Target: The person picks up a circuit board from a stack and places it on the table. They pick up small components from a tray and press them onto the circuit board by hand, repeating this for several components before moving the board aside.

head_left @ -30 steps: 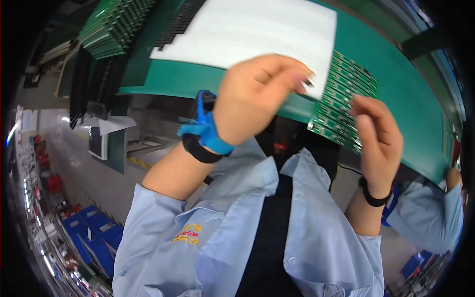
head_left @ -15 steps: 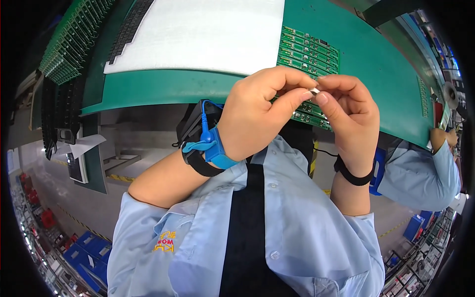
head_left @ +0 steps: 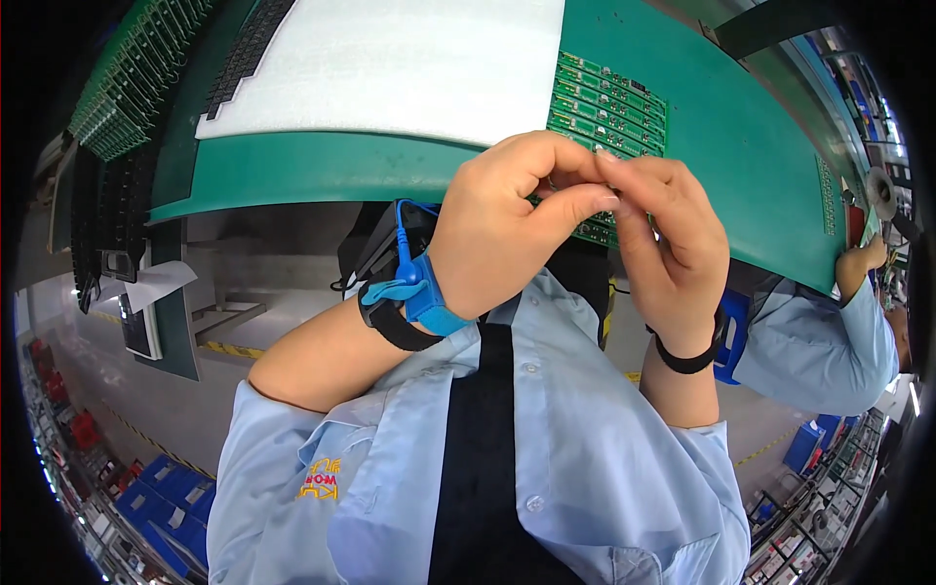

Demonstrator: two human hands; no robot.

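My left hand [head_left: 517,219] is closed in a pinch, thumb and forefinger drawn together. The fingertips of my right hand [head_left: 678,239] are also closed and meet them. Whatever lies between the fingertips is hidden by the fingers. Both hands are over the near part of a panel of green circuit boards [head_left: 609,97], arranged in several parallel strips with small parts on them. A blue wrist strap [head_left: 421,292] with a coiled cord is around my left wrist, and a black band [head_left: 690,359] circles the right one.
A white foam sheet [head_left: 390,73] lies left of the boards on the green mat [head_left: 322,166]. Racked green boards [head_left: 136,83] stand at the far left. To the right, another person's sleeve [head_left: 819,341] and hand are at the bench, near a blue stool [head_left: 733,336].
My right hand has shifted left, its fingers now straighter and overlapping the left fingertips. The small pale piece seen between the fingertips is now covered.
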